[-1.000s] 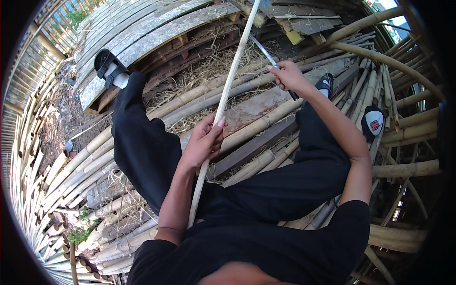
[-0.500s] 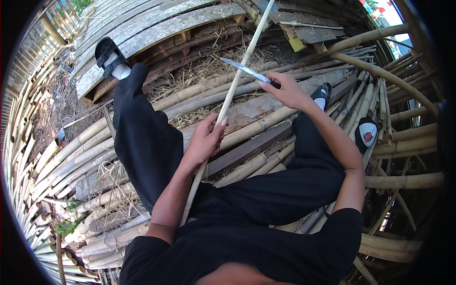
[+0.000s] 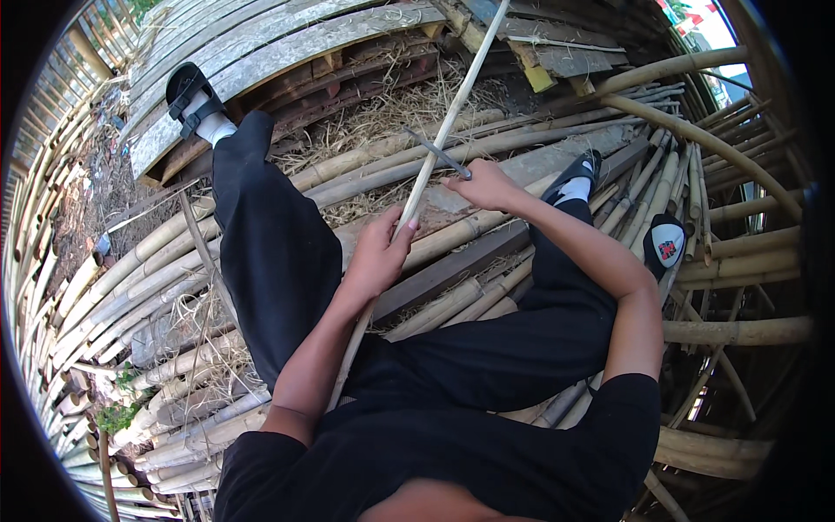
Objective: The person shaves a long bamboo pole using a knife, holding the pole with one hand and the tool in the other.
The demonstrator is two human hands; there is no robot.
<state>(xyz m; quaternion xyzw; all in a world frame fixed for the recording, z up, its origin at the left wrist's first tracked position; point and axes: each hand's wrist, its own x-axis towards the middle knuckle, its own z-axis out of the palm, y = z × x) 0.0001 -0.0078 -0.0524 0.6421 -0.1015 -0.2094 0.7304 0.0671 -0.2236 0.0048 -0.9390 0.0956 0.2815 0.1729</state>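
A long pale bamboo strip (image 3: 453, 108) runs from my lap up past the top edge of the view. My left hand (image 3: 379, 252) is closed around it at about the middle of its visible length. Farther up, my right hand (image 3: 487, 186) grips a knife (image 3: 445, 159) by its handle, which the fingers mostly hide. The thin blade lies across the strip at a slant, its tip pointing to the upper left. Whether the edge bites into the bamboo I cannot tell.
Bamboo poles (image 3: 474, 230) lie in rows beneath and around my legs. Ahead is a weathered slatted wooden platform (image 3: 287, 52), with dry shavings (image 3: 374, 117) scattered before it. A loose black-and-white sandal (image 3: 667, 242) is at the right, near curved bamboo rails (image 3: 696, 126).
My right hand has drawn the knife down along the strip toward me, and the blade has turned edge-on to view. My left hand keeps its hold on the strip.
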